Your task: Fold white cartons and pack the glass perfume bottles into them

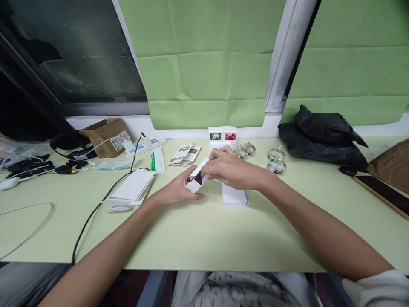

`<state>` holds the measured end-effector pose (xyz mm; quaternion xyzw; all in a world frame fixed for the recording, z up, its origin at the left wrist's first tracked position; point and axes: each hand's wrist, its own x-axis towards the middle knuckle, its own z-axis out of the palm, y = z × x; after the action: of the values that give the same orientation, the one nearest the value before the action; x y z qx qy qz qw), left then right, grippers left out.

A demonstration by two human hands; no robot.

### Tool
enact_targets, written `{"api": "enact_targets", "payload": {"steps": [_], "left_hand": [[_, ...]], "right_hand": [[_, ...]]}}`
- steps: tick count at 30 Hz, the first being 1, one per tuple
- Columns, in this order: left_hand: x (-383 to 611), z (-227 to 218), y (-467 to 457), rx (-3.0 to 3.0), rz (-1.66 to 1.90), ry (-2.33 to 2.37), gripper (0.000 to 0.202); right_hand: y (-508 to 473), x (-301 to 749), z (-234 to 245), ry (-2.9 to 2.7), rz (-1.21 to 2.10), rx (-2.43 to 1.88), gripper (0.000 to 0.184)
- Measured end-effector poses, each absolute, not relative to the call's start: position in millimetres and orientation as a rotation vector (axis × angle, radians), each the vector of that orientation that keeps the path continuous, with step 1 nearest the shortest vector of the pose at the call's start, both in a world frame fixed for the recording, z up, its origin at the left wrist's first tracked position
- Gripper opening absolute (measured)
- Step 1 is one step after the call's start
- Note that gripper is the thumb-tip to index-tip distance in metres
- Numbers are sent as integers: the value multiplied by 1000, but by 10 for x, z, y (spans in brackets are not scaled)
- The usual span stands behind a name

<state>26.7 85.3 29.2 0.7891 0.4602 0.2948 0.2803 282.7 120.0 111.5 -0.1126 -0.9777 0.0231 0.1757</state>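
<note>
Both hands meet over the middle of a pale green table [204, 230]. My left hand [177, 192] grips the lower end of a small white carton [197, 177] with an open dark flap. My right hand [231, 170] is closed over the carton's upper end from the right. A flat white folded card [234, 198] lies on the table just under my right wrist. A stack of flat white carton blanks [132, 189] sits to the left of my left hand.
Two small flower-printed boxes [223, 135] stand at the back by the wall, with clear glass balls [276, 160] to their right and printed cards [185, 154] to their left. A black bag [322, 136] lies back right. A black cable [96, 209], brown parcel [107, 136] and headphones occupy the left.
</note>
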Motion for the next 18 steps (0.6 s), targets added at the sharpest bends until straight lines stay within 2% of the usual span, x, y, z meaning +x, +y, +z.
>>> {"api": "enact_targets", "payload": {"steps": [9, 13, 18], "left_hand": [[338, 363, 766, 2049, 722, 1289, 82], [349, 356, 773, 2029, 756, 1288, 91], [296, 367, 813, 1947, 711, 1126, 93]], "right_hand": [[1146, 2837, 1135, -2862, 37, -366, 22], [1137, 2853, 1147, -2878, 31, -337, 36], [1148, 2888, 1214, -2874, 202, -310, 47]]}}
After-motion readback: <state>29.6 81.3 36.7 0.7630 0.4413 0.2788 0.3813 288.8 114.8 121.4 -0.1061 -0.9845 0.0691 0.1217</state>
